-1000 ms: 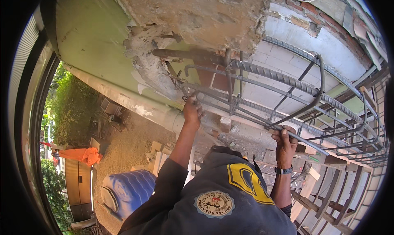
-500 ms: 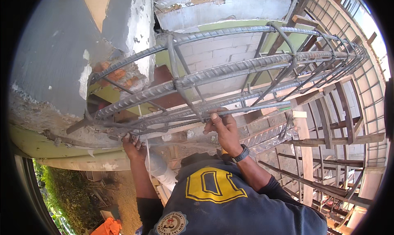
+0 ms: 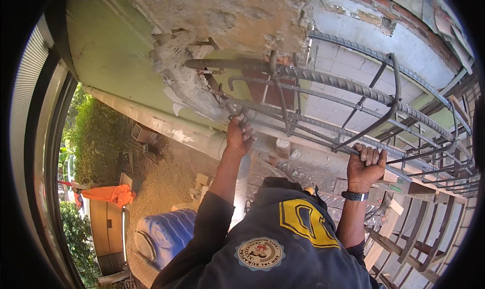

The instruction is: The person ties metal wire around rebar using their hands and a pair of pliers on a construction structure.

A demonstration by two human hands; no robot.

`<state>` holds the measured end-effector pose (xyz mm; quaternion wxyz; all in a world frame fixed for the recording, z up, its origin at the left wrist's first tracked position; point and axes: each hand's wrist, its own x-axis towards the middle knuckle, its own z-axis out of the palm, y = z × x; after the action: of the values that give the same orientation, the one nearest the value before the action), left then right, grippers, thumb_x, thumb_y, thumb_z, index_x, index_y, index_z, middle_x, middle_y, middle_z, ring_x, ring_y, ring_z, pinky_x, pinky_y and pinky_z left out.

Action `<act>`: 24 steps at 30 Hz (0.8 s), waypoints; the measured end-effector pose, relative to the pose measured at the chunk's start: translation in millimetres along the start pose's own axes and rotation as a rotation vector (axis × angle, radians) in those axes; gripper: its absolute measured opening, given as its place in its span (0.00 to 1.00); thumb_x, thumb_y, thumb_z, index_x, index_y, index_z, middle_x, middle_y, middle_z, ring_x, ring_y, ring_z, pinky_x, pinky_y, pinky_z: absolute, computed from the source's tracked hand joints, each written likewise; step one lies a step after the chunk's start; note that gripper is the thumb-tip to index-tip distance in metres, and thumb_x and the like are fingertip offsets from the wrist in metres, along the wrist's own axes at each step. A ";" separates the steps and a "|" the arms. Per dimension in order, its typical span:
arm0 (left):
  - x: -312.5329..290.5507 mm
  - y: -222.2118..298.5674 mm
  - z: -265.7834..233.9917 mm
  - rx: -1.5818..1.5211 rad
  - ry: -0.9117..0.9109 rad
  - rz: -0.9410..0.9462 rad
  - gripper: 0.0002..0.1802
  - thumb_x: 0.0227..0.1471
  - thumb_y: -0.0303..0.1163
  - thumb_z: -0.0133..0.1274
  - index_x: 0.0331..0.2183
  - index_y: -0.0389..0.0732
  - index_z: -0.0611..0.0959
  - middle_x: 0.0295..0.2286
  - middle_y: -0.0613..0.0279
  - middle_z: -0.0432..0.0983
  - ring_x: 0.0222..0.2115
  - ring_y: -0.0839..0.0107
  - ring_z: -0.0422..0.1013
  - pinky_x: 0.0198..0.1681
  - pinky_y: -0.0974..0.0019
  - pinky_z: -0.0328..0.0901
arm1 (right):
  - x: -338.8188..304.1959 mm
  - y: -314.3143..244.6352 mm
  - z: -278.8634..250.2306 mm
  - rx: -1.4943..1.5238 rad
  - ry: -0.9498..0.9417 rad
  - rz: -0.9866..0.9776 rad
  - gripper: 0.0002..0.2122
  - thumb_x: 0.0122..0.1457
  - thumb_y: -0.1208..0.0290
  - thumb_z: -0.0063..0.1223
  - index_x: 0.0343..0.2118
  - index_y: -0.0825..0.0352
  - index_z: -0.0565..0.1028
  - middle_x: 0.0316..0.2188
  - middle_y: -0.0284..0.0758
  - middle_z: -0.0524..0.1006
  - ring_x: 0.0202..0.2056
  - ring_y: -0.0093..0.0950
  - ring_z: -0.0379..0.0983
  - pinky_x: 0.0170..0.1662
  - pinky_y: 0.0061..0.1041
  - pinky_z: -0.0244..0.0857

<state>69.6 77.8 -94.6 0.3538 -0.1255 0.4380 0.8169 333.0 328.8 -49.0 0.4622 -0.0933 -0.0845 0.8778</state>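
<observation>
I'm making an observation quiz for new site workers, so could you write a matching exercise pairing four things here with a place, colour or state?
Things:
1. Watch
2. Barrel
3. Cloth
4. Right hand

Descriptions:
A. Orange
B. Curled against steel bars
C. Strapped round a wrist
D. Blue

Pairs: 1-C, 2-D, 3-A, 4-B

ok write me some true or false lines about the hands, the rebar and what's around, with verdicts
1. The right hand is on the near side of the rebar cage. True.
2. The watch is on the left wrist. False: the watch is on the right.
3. The blue tank sits farther left in the view than the left hand. True.
4. Both hands wear gloves. False: both are bare.
5. The orange cloth is apart from the cage. True.
</observation>
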 end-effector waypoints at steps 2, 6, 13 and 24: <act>-3.4 -5.0 12.1 -0.031 0.007 0.019 0.12 0.60 0.46 0.44 0.28 0.53 0.73 0.12 0.79 0.55 0.09 0.80 0.50 0.22 0.69 0.58 | 10.9 -2.3 -11.9 -0.026 -0.225 -0.016 0.20 0.65 0.64 0.44 0.14 0.57 0.59 0.12 0.27 0.57 0.22 0.26 0.56 0.42 0.33 0.61; -6.1 -11.1 27.5 0.070 0.033 0.060 0.13 0.61 0.47 0.42 0.27 0.53 0.70 0.12 0.78 0.55 0.09 0.78 0.50 0.23 0.64 0.59 | 1.0 3.2 -2.3 -0.156 -0.042 -0.101 0.19 0.66 0.64 0.44 0.16 0.59 0.60 0.17 0.30 0.61 0.29 0.28 0.62 0.47 0.35 0.62; -5.1 -21.9 27.5 0.117 0.031 0.122 0.10 0.61 0.46 0.42 0.33 0.53 0.71 0.13 0.76 0.58 0.10 0.79 0.53 0.25 0.63 0.60 | 5.0 -13.8 9.3 -0.114 0.113 -0.249 0.17 0.68 0.68 0.39 0.18 0.57 0.59 0.14 0.24 0.54 0.16 0.20 0.49 0.28 0.23 0.54; 5.5 -49.4 26.0 0.249 0.252 0.209 0.11 0.61 0.45 0.40 0.39 0.54 0.73 0.16 0.75 0.61 0.11 0.78 0.54 0.24 0.63 0.61 | 6.7 47.5 29.9 -0.050 0.309 -0.092 0.15 0.65 0.66 0.42 0.19 0.55 0.62 0.16 0.22 0.57 0.17 0.18 0.51 0.25 0.23 0.54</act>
<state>102.4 119.4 -113.1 0.2223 -0.1359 0.5871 0.7664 284.3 305.9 -31.7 0.5068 -0.2349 -0.0384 0.8285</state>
